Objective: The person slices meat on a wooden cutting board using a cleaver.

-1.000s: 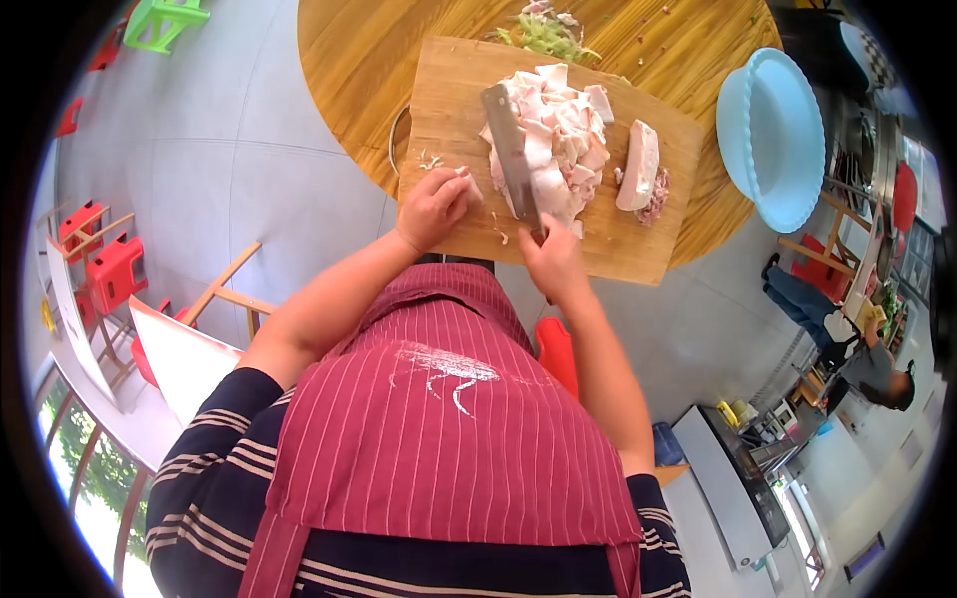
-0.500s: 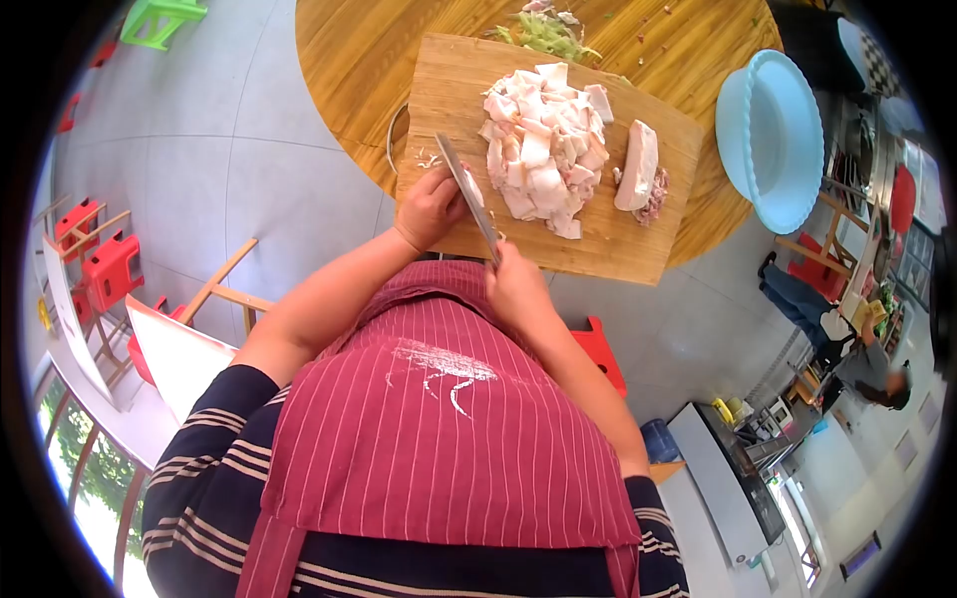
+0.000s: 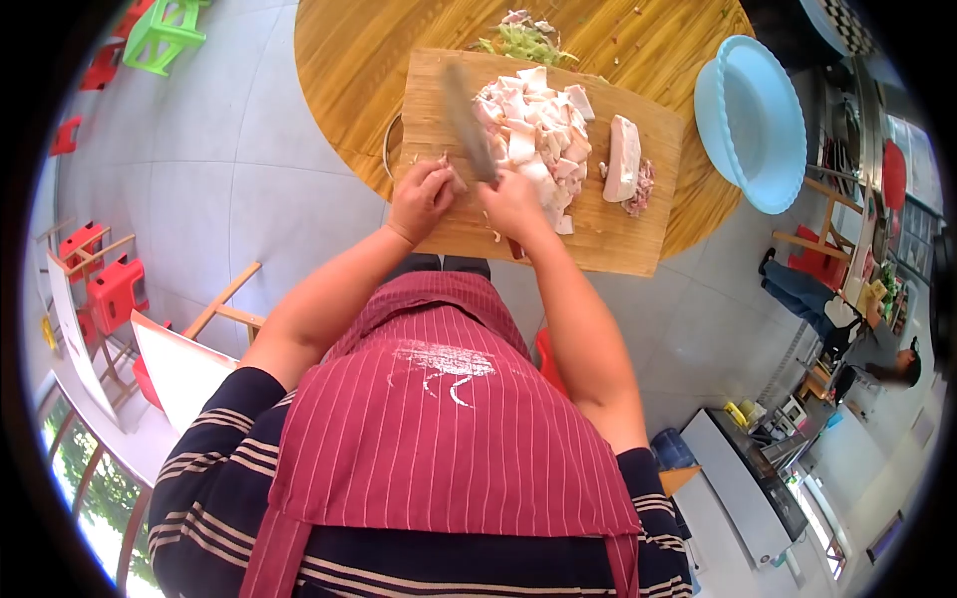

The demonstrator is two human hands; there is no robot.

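My right hand (image 3: 516, 207) is wrapped round the handle of a cleaver (image 3: 467, 125), whose blade is blurred and points away from me, beside the pile of meat. My left hand (image 3: 421, 199) is closed, fingertips together, on a small piece of pale meat (image 3: 457, 182) at the left side of the wooden cutting board (image 3: 608, 244). A heap of cut, fatty pale pork pieces (image 3: 538, 135) lies in the middle of the board. To its right is a thick strip of pork (image 3: 623, 159), with small reddish scraps (image 3: 640, 189) beside it.
The board lies on a round wooden table (image 3: 349, 70). Vegetable scraps (image 3: 526, 42) sit behind the board. A light blue plastic basin (image 3: 763, 125) stands at right. A green stool (image 3: 164, 35) and red stools (image 3: 115, 289) are at left; another person (image 3: 847, 329) is far right.
My right hand has lifted the cleaver away from my left hand and swung it up and right, beside the meat heap. My left hand stays near the board's left side, on the small piece.
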